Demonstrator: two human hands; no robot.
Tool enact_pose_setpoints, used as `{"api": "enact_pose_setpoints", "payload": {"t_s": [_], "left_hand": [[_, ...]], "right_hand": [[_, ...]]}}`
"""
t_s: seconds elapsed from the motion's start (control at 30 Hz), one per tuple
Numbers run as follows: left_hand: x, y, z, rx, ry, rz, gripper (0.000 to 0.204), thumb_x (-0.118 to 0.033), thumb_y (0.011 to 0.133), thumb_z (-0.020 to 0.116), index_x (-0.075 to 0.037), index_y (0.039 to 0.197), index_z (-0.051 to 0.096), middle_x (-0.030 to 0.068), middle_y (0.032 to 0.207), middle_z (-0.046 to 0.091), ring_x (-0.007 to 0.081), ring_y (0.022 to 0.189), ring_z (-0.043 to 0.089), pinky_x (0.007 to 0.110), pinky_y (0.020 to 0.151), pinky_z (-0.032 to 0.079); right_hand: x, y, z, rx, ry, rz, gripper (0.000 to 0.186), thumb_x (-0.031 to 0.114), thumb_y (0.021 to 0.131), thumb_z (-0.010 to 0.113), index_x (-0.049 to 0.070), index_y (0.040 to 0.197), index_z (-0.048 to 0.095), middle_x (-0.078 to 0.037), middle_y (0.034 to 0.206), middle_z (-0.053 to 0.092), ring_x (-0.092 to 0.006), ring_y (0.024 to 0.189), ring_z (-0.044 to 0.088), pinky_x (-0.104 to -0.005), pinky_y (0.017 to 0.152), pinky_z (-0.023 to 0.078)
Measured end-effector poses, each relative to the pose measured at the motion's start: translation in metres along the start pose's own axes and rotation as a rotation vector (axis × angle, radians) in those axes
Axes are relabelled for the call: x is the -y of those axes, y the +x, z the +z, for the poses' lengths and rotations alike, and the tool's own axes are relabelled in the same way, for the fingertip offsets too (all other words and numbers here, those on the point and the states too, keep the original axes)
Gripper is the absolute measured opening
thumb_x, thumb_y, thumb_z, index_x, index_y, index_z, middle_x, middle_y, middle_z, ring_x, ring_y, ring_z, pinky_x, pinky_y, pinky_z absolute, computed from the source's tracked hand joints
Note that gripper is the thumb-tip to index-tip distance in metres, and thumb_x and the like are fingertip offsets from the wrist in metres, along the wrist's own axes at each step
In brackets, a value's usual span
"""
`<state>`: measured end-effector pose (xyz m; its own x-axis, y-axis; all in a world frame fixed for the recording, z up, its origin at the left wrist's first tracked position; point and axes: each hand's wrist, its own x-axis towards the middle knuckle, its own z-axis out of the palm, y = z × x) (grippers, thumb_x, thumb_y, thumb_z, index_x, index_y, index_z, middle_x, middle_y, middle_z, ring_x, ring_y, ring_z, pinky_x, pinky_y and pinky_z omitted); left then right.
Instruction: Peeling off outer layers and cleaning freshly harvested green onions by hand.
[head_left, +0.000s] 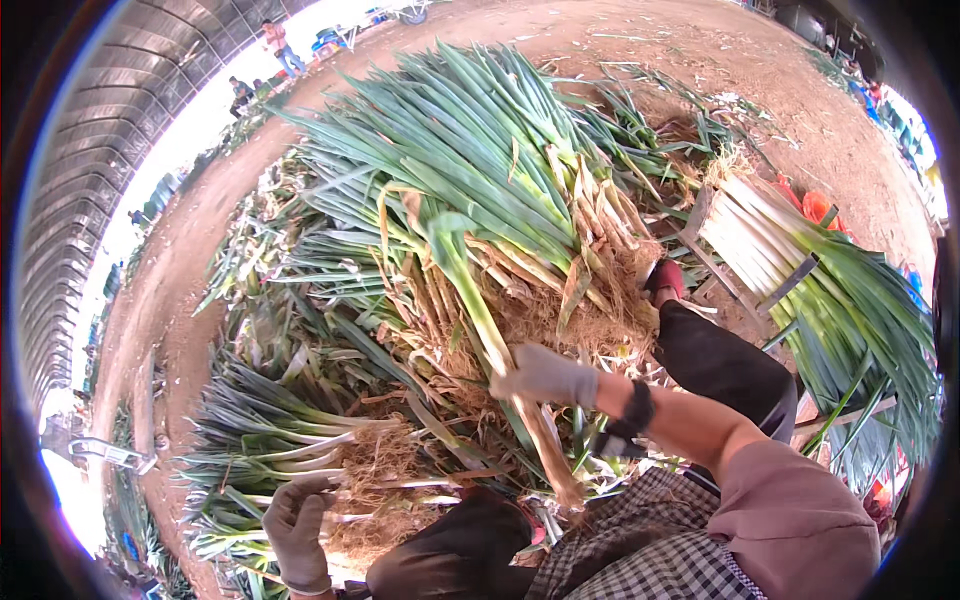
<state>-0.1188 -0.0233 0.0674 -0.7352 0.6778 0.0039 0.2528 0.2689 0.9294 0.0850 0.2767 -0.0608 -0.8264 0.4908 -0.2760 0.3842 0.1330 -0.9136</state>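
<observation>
My right hand (545, 377), in a pale glove, is closed around the pale shaft of a large green onion (478, 318). The onion is held at a slant, with its leafy end up and away and its dry, brownish root end (560, 480) down by my lap. Low on the left, my gloved left hand (298, 530) holds nothing; its fingers are loosely bent, with the thumb apart. Beside it lies a bunch of green onions (290, 435) with pale stems and tangled roots (385, 465).
A big heap of untrimmed green onions (460, 150) lies ahead, over leaf scraps. To the right, cleaned green onions (770, 230) rest in a frame (745, 285). A red bag (820, 208) is behind them. A person (282, 48) stands far off on the dirt ground (720, 50).
</observation>
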Motion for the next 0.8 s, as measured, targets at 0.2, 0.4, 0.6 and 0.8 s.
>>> {"api": "enact_pose_setpoints", "payload": {"t_s": [0.2,0.4,0.6,0.8], "left_hand": [[-0.033,-0.026,0.070,0.171,-0.062,-0.117,0.023,-0.017,0.094,0.055,0.003,0.101,0.064,0.0078,0.089,0.068,0.0119,0.072,0.063,0.024,0.062,0.049],[-0.040,-0.049,0.186,0.438,-0.303,-0.499,0.035,-0.030,0.097,0.055,0.001,0.111,0.061,0.0090,0.093,0.068,0.0156,0.070,0.064,0.027,0.067,0.055],[-0.038,-0.104,0.246,0.280,-0.625,-0.382,0.021,-0.023,0.095,0.060,-0.002,0.101,0.061,0.0026,0.076,0.062,0.0111,0.058,0.057,0.023,0.051,0.047],[-0.081,-0.099,0.187,0.046,-0.806,-0.128,0.021,-0.017,0.097,0.055,0.003,0.105,0.060,0.0073,0.090,0.063,0.0121,0.076,0.060,0.023,0.063,0.052]], "right_hand": [[-0.007,-0.112,-0.001,0.080,0.031,0.001,0.035,0.029,0.077,0.063,-0.005,0.084,0.058,-0.011,0.072,0.061,-0.0210,0.060,0.060,-0.0320,0.055,0.050],[0.005,-0.225,-0.064,0.240,-0.388,0.048,0.042,0.036,0.081,0.060,-0.006,0.089,0.058,-0.018,0.073,0.063,-0.0247,0.066,0.064,-0.0368,0.062,0.051],[0.016,-0.325,-0.063,0.312,-0.464,-0.007,0.042,0.033,0.078,0.062,-0.006,0.094,0.058,-0.020,0.066,0.062,-0.0328,0.063,0.065,-0.0423,0.061,0.051],[0.041,-0.295,-0.039,0.088,-0.614,-0.360,0.037,0.023,0.080,0.061,0.000,0.108,0.054,-0.013,0.062,0.060,-0.0341,0.051,0.061,-0.0442,0.051,0.051]]}}
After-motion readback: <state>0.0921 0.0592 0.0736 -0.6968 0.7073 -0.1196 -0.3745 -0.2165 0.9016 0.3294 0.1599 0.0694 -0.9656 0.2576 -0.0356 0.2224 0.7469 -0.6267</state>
